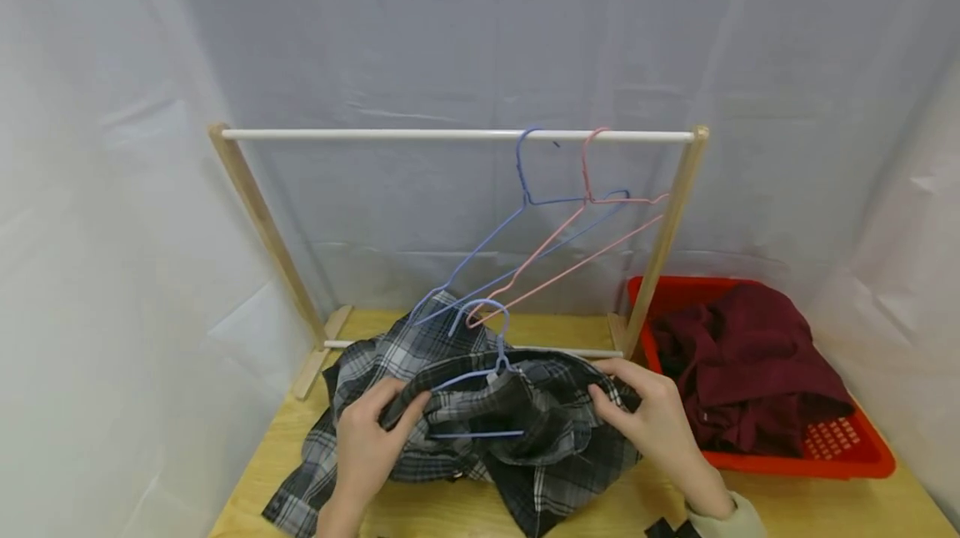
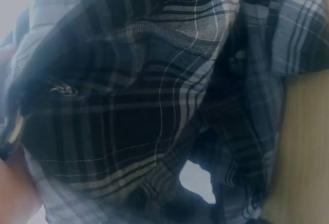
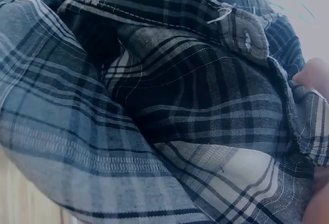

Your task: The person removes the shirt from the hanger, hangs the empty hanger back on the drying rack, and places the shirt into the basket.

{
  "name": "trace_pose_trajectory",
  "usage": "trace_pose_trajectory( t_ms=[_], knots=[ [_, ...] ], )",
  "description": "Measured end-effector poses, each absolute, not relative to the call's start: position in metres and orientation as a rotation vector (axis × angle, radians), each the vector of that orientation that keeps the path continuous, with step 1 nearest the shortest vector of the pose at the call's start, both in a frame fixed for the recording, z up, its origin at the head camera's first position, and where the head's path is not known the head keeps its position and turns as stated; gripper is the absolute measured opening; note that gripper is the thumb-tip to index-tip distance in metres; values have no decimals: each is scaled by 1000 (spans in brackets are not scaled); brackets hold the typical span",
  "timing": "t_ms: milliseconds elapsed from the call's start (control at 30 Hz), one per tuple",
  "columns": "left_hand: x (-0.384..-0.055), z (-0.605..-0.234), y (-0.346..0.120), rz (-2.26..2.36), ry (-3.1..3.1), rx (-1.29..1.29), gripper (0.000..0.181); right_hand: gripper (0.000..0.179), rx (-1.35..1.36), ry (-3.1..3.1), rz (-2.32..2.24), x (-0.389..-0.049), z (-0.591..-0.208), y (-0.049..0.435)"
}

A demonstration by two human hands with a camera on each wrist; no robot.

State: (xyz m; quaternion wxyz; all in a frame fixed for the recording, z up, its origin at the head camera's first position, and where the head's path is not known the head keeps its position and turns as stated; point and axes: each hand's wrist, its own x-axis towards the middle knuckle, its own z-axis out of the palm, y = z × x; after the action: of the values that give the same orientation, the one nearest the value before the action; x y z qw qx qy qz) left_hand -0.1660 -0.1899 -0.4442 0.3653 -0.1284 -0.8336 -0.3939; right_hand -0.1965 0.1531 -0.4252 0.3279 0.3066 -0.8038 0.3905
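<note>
A dark plaid shirt [image 1: 420, 354] lies bunched on the wooden table, and its folds fill both wrist views. A light blue hanger [image 1: 502, 346] sits within the shirt's opening. Its hook sticks up above the collar, and part of its bottom bar shows; the cloth hides the rest. On the left, my left hand [image 1: 371, 438] pinches the shirt's edge between thumb and fingers. My right hand [image 1: 648, 413] pinches the opposite edge. A collar end with a buttonhole [image 3: 248, 41] is visible in the right wrist view.
Behind the shirt stands a rack with a white rod [image 1: 375, 135] and wooden posts. A blue hanger [image 1: 521, 171] and a pink hanger [image 1: 586, 167] hang from the rod. To the right, a red basket [image 1: 795, 465] holds a maroon garment [image 1: 750, 346].
</note>
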Motion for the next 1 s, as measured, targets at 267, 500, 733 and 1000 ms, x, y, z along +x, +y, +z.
trace_pose_trajectory(
  t_ms=[267,500,733,1000],
  knots=[
    [-172,-442,-166,-1048,-2137,-365,20,44,702,-2065,1033,-192,-427,175],
    [-180,-440,-145,-1052,-2111,-383,17,48,558,-2047,1019,-187,-429,188],
    [-184,-437,-123,-1005,-2087,-380,17,42,360,-2105,1017,-176,-430,195],
    [-181,-442,-103,-1037,-2103,-360,17,43,396,-2007,1050,-174,-434,200]
  ],
)
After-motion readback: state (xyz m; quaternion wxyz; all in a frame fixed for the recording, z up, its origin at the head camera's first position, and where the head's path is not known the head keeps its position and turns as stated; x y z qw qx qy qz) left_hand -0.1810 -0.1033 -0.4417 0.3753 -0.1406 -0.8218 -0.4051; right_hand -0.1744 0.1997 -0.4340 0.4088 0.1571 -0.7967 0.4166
